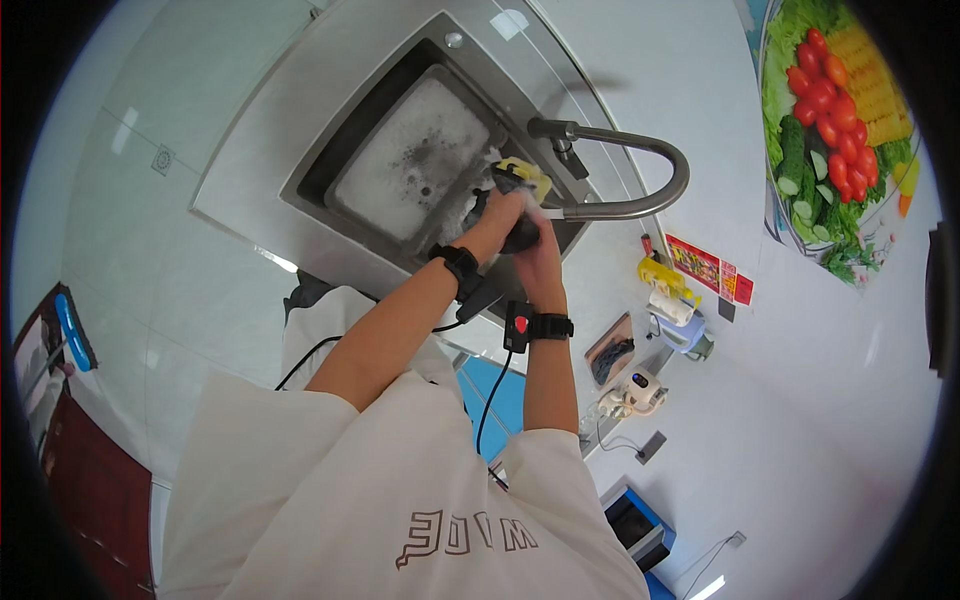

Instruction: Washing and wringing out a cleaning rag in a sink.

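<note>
My left hand (504, 216) and my right hand (543, 241) are close together over the near right side of the sink (307, 176). Between them they grip a wet black-and-yellow item (529, 174); my fingers hide much of it, and I cannot tell exactly what it is. Water and foam run over it from the spout of the metal gooseneck faucet (675, 169), just beside my right hand. White suds (405, 142) and dark specks cover the basin to the left. Each wrist wears a black strap with a small device and a cable.
On the counter at right are a yellow bottle (660, 276), a blue-lilac container (686, 334), a board (619, 334) with a dark item (611, 361), and a white appliance (641, 390). Blue cabinet doors (495, 397) stand below. A long-handled blue brush (71, 330) is at far left.
</note>
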`<state>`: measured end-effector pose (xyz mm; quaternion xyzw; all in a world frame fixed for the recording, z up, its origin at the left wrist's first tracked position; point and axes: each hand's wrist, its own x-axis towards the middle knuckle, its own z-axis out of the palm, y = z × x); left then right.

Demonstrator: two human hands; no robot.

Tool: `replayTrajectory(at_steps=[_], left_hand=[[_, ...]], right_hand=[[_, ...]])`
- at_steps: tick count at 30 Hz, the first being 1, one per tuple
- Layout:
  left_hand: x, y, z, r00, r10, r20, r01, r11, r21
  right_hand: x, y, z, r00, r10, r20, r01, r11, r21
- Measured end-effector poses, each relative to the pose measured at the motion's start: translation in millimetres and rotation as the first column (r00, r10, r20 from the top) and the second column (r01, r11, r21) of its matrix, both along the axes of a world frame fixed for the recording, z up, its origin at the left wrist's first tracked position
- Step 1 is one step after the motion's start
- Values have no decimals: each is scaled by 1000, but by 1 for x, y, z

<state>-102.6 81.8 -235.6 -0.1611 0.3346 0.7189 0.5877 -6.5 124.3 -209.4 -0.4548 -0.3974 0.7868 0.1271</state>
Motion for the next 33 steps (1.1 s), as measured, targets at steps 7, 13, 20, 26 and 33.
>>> replayTrajectory(at_steps=[7, 13, 20, 26, 33], left_hand=[[-11, 5, -24, 989, 29, 146, -11, 992, -125], [-14, -8, -46, 971, 147, 186, -154, 988, 22], [-43, -18, -46, 933, -101, -345, -124, 809, -574], [-63, -44, -64, 838, -231, -494, -77, 847, -527], [-40, -46, -74, 998, -10, -60, 0, 987, -159]], right_hand=[[-31, -11, 3, 992, -124, 23, 126, 984, -122], [-56, 5, -25, 1000, -19, -3, 18, 972, -234], [-73, -9, -51, 992, -102, 75, 102, 995, 11], [-82, -14, -29, 982, -187, -7, 187, 981, 54], [-60, 13, -28, 984, -142, 109, 113, 965, 238]])
